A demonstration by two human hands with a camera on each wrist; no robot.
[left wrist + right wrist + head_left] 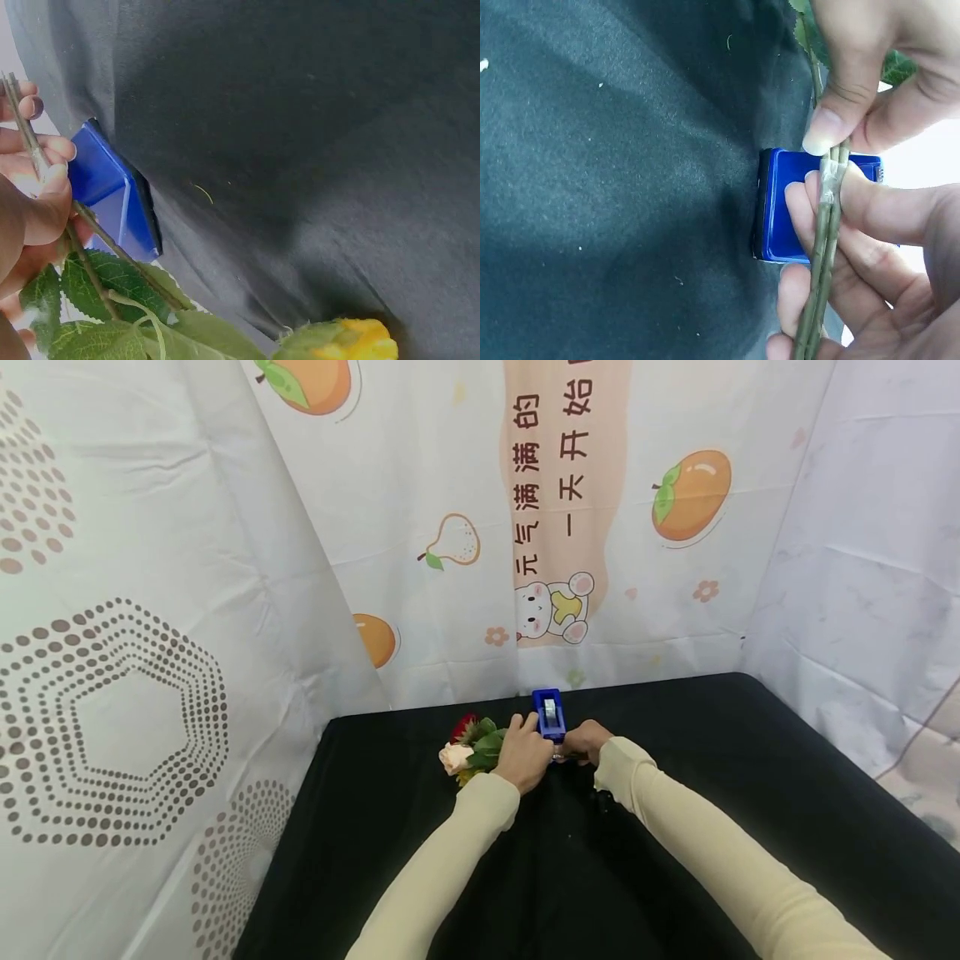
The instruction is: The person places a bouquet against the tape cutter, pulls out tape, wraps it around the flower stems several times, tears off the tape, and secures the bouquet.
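A small bunch of flowers lies sideways between my hands: a red flower (462,727), a pale rose (454,758), a yellow flower (369,343) and green leaves (112,281). My left hand (525,754) pinches the stems just below the leaves. Further down, my right hand (587,742) holds the same stems (821,262) between thumb and fingers. Clear tape (830,180) wraps the stems between the two thumbs in the right wrist view. Right behind the hands stands a blue tape dispenser (551,717) with a roll in it.
A black cloth (390,860) covers the table. Printed white curtains (442,468) hang behind it and at both sides. A small dark object (602,802) lies under the right sleeve, too unclear to name. Thin scraps (203,194) dot the cloth.
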